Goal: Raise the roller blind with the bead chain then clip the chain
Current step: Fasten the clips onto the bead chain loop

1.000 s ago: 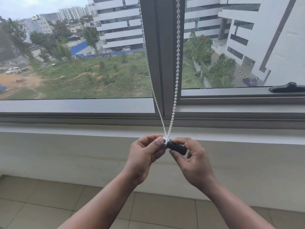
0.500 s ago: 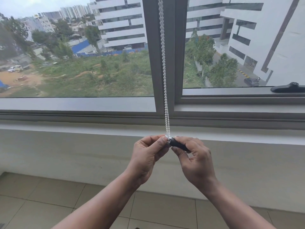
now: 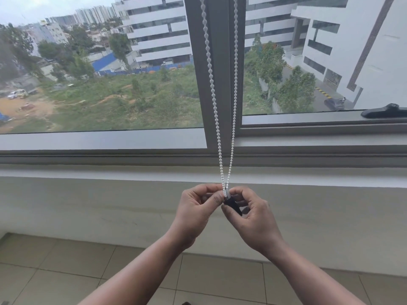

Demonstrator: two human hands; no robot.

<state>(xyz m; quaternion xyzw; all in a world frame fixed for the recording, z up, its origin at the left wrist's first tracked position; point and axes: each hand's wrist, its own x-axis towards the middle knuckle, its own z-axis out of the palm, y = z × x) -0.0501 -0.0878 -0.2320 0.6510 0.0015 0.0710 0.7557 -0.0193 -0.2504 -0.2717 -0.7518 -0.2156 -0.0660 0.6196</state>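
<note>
Tiled floor (image 3: 66,260) fills the nearest ground, both forearms reaching over it. Left hand (image 3: 196,214) and right hand (image 3: 255,219) meet below the sill (image 3: 110,172), fingers pinching a small black clip (image 3: 232,205) at the bottom of the white bead chain (image 3: 212,89). Its two strands rise, spreading, before the grey window frame (image 3: 220,62).

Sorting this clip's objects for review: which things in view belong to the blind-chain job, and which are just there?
In use:
- bead chain, both strands meeting at the hands
- black clip, at the chain's bottom
- left hand, right hand, pinching there

Just there:
- black window handle
- window frame
- tiled floor
</note>
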